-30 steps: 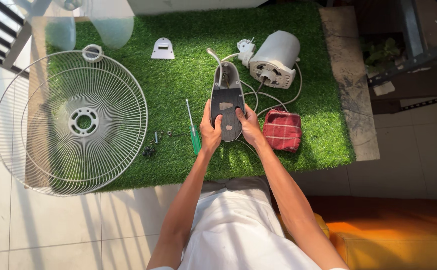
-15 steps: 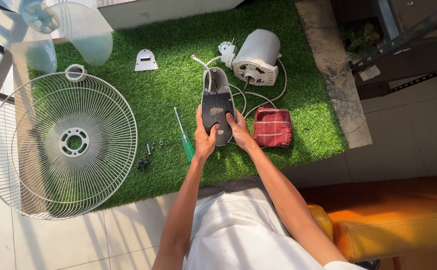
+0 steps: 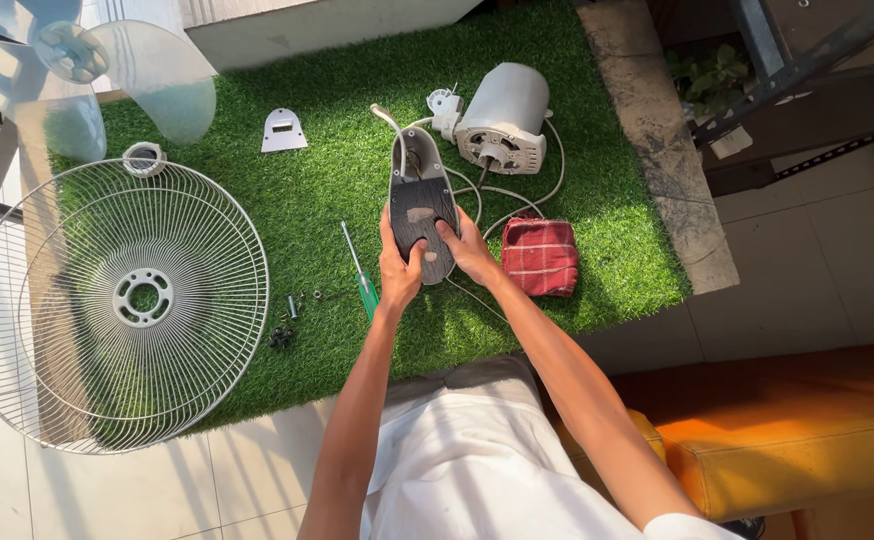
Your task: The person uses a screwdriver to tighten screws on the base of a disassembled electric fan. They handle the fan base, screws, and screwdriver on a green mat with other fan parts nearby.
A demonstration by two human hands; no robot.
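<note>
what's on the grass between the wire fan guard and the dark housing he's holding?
Head view: a green-handled screwdriver and loose screws lie between the white wire fan guard and the dark oval housing.

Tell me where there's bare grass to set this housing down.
Bare grass lies between the small white bracket plate and the green-handled screwdriver, left of the dark oval housing both hands hold. It is crowded by the white motor, its cords and the red checked cloth.

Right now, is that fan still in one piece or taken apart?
Taken apart. The wire guard, blade and motor lie separately on the grass, loose screws beside the screwdriver.
</note>
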